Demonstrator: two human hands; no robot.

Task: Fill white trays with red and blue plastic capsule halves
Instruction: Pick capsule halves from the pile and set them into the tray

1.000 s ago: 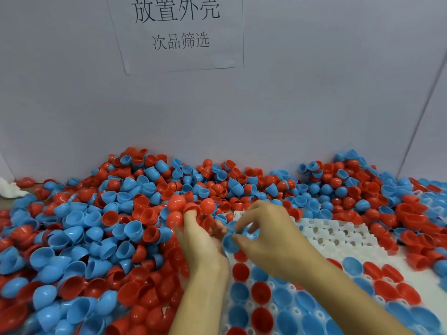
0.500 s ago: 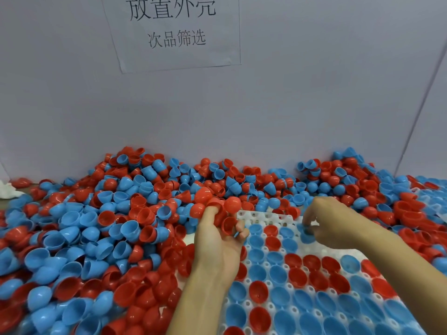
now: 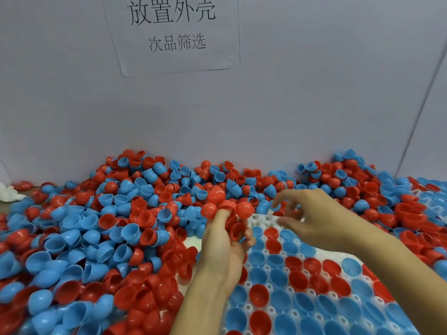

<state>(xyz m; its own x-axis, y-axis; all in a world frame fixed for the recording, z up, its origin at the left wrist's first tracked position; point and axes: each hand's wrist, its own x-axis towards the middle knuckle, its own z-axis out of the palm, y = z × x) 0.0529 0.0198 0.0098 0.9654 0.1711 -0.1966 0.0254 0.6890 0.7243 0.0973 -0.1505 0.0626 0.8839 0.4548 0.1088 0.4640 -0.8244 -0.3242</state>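
Note:
A white tray [image 3: 263,218] lies at the lower right, most of its wells holding red and blue capsule halves [image 3: 297,279]. My left hand [image 3: 223,247] is raised at the tray's left edge and holds several red halves [image 3: 244,209] on and between its fingers. My right hand [image 3: 312,218] hovers over the tray's far edge with fingers spread and loosely bent. I cannot tell whether it holds anything. A deep pile of loose red and blue halves [image 3: 101,228] covers the surface to the left and behind.
A grey wall with a paper sign [image 3: 174,32] closes off the back. More halves [image 3: 411,209] heap up on the right against a side panel. Something white [image 3: 7,192] lies at the far left edge.
My right hand has moved from beside my left hand to the tray's far edge and spread its fingers. My left hand rose slightly with its red halves.

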